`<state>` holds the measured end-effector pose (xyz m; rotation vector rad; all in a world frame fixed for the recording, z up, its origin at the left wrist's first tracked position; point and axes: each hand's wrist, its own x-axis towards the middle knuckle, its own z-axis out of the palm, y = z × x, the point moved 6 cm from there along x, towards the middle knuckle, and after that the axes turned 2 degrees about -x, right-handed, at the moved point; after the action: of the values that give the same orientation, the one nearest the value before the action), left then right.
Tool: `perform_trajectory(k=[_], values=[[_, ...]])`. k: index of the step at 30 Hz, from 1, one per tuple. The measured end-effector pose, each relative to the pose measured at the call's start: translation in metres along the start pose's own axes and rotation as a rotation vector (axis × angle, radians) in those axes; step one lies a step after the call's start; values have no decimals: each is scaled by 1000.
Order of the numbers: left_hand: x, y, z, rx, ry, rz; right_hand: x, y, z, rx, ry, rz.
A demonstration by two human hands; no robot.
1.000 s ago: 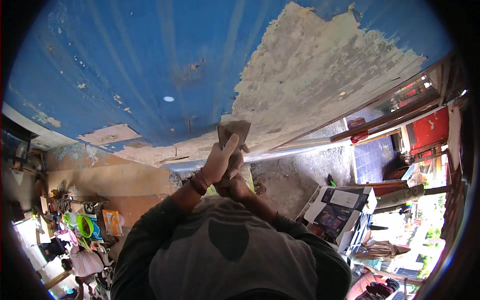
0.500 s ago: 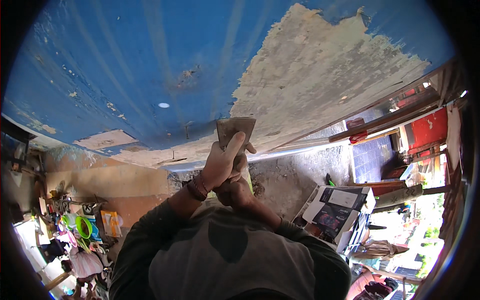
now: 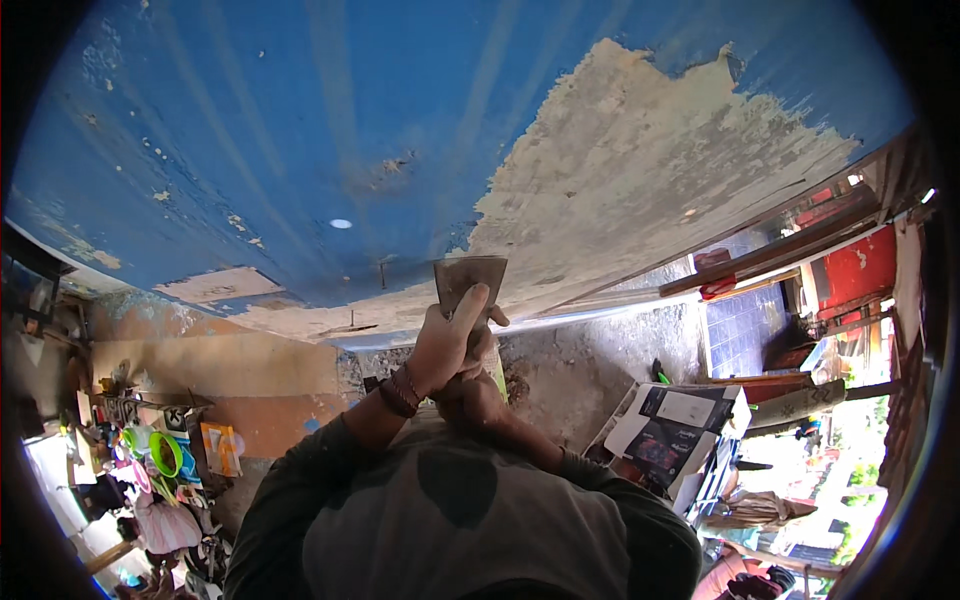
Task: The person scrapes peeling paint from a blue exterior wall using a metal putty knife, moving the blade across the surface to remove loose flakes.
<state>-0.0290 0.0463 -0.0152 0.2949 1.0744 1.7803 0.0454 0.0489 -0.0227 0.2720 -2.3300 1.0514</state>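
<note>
A broad-bladed scraper (image 3: 468, 278) points up and away from me, its blade edge at or close to the large painted surface. My left hand (image 3: 447, 338), with bracelets at the wrist, is closed around the upper part of the tool, its thumb lying along the blade. Below it, my right hand (image 3: 474, 400) is closed around the lower handle, which the fingers mostly hide. Blue paint (image 3: 270, 130) covers much of the surface. To the right of the blade spreads a ragged, pale bare patch (image 3: 620, 170). Whether the blade edge touches the surface, I cannot tell.
A cardboard box (image 3: 690, 410) stands at the right, near a blue-tiled panel (image 3: 745, 330). Wooden beams (image 3: 790, 245) run along the right side. At the left hang a bright green ring-shaped item (image 3: 166, 454) and several bags. A rough grey wall (image 3: 590, 370) lies beyond my hands.
The painted surface sits a little lower in view, and the scraper with both hands has come slightly lower and nearer me. Both hands keep their hold.
</note>
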Motion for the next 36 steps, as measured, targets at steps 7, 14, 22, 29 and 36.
perform_trajectory(k=[7, 14, 22, 29, 36], values=[[-1, -5, 2, 38, 36, -29, -54, 47, 31, 1230, 108, 1183], [4, 3, 3, 81, 30, -6, -33, 34, 22, 1094, 133, 1279], [5, 30, 17, 86, -9, 116, -17, 47, 13, 1055, 195, 990], [9, -17, -2, 61, 12, -41, -47, 45, 28, 1003, 181, 1231], [5, -3, 11, 29, -15, -84, -37, 34, 17, 1078, 199, 1188]])
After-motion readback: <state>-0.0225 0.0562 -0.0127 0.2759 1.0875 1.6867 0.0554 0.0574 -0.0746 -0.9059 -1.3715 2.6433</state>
